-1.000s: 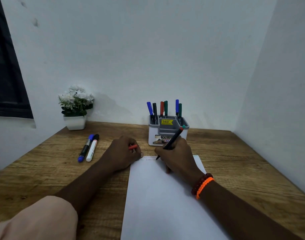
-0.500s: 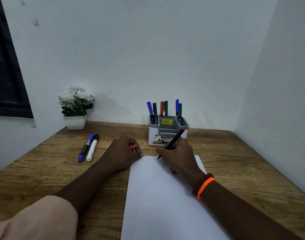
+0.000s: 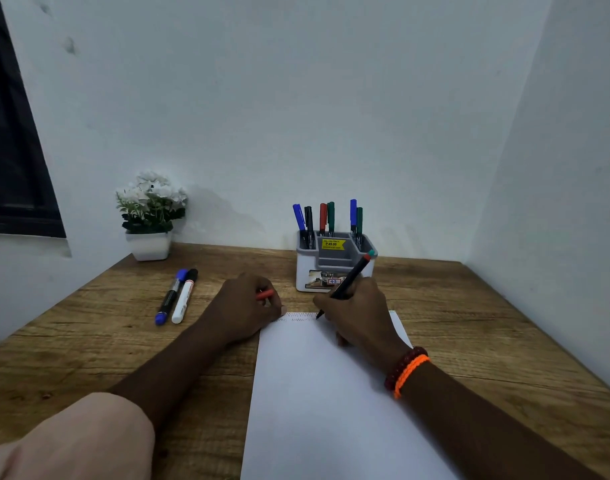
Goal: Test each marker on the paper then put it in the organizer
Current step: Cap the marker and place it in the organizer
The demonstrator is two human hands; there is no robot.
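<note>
My right hand (image 3: 357, 311) grips a thin black marker (image 3: 348, 280) with a red and teal end, its tip touching the top edge of the white paper (image 3: 317, 393), where faint zigzag marks run. My left hand (image 3: 243, 306) rests at the paper's top left corner and holds a red cap (image 3: 265, 294) between its fingers. Behind the hands stands the grey and white organizer (image 3: 331, 263), with several blue, black, red and green markers upright in it. Two more markers, a blue-capped one (image 3: 170, 296) and a white one with a black cap (image 3: 185, 295), lie side by side on the table to the left.
A white pot of white flowers (image 3: 150, 216) stands at the back left against the wall. The wooden table (image 3: 470, 327) is closed in by white walls behind and on the right. A dark window frame (image 3: 16, 150) is at the far left.
The marker tip has crept slightly right along the top edge of the paper. My left hand has stayed where it was.
</note>
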